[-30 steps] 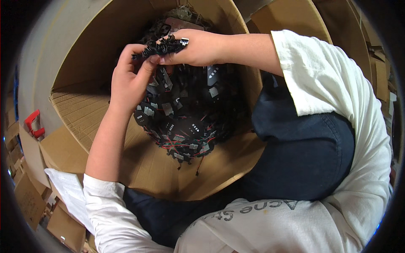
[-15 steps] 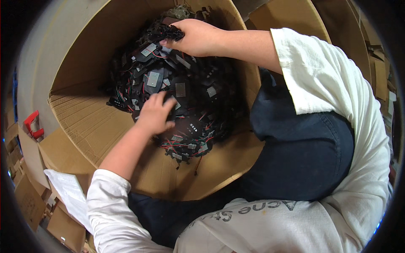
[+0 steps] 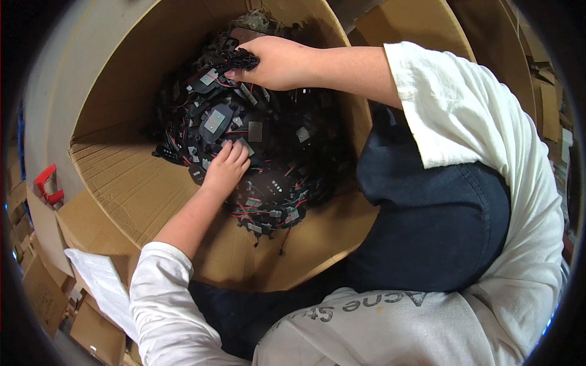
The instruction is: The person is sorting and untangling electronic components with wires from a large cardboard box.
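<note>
A heap of black plastic parts (image 3: 287,146), many with grey metal plates and thin red and green wires, lies inside a large cardboard box (image 3: 128,177). My right hand (image 3: 274,63) is closed round a bunch of small black plastic pieces (image 3: 242,60) over the far side of the heap. Lower down, my left hand (image 3: 226,168) reaches onto the heap with its fingers drawn together and bent. Its fingertips touch the pile beside a part with a metal plate (image 3: 246,147); what they grip is hidden under them.
Box flaps (image 3: 415,27) stand up at the far right. To the left are a red plastic object (image 3: 49,183), a white wrapped packet (image 3: 104,287) and several brown cartons (image 3: 97,329). My legs (image 3: 427,232) press close to the box's right side.
My left hand has settled onto the heap, its spread fingers now drawn together. My right hand has shifted slightly left and nearer, still gripping the black pieces.
</note>
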Motion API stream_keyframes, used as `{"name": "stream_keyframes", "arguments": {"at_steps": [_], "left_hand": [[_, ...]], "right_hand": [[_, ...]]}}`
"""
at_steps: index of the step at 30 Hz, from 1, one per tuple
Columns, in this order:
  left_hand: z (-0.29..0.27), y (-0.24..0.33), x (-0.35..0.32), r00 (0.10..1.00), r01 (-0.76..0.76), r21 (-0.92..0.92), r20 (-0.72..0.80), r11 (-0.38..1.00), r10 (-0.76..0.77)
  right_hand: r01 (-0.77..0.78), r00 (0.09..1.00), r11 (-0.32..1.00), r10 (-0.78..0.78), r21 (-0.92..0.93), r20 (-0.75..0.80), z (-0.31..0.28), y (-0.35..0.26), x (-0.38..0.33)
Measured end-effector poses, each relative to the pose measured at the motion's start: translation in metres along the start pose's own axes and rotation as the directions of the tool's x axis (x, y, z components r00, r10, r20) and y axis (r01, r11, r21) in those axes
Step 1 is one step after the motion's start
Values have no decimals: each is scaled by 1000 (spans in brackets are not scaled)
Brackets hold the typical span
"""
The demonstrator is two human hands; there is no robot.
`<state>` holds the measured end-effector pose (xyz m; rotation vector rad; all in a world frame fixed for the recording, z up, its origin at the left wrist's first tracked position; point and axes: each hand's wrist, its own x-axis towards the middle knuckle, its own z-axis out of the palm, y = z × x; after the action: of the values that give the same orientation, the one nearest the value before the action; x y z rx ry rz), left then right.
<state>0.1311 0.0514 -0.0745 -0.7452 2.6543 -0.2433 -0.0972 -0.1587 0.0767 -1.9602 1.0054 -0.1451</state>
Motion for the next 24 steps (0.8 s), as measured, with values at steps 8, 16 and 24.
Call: {"name": "stream_keyframes", "arguments": {"at_steps": [8,16,24], "left_hand": [[-24,10,12,745,229,-253,667,940,-3],[-71,-153,-6,926,368,-928,360,60,-110],[-65,-208,-32,594,-59,-754,500,-654,-630]], "right_hand": [[-20,1000,1000,20,-8,24,0,-5,-2],[-4,1000,1000,4,23,-6,-1,-4,-2],[-8,993,998,15,55,-115,2,-4,-2]]}}
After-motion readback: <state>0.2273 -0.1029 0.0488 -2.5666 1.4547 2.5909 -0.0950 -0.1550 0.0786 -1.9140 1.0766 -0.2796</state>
